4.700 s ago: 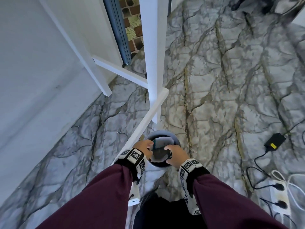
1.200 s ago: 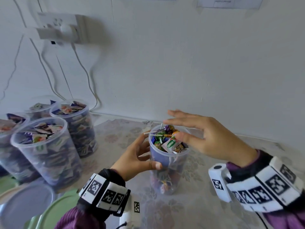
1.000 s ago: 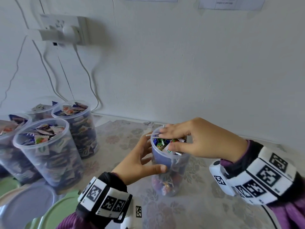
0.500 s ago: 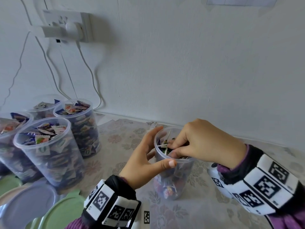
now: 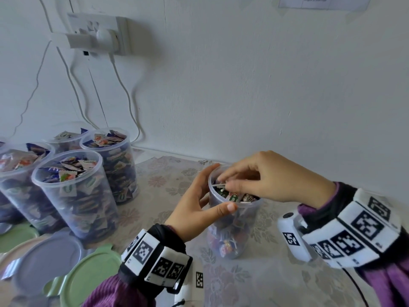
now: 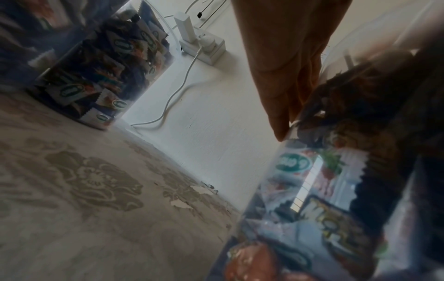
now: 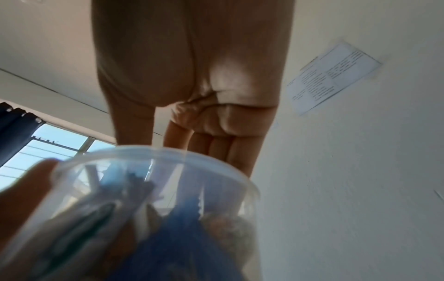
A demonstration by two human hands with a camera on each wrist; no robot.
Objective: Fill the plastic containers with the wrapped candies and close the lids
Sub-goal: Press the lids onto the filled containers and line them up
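The left hand wraps thumb and fingers around the upper wall of a clear container standing on the patterned tablecloth. Just above, the right hand reaches into its open mouth, fingers curled onto the wrapped candies; whether it pinches one is unclear. Farther left stand other filled containers.

A white wall rises behind the surface, which wears a pale cloth with a flower pattern. High on the left of the wall sits a white socket with a plug in it and a flat adapter beside it; white cables hang from these down the wall. Printed paper sheets are stuck at the wall's top edge. The right wrist view shows a window with a dark curtain at its side.
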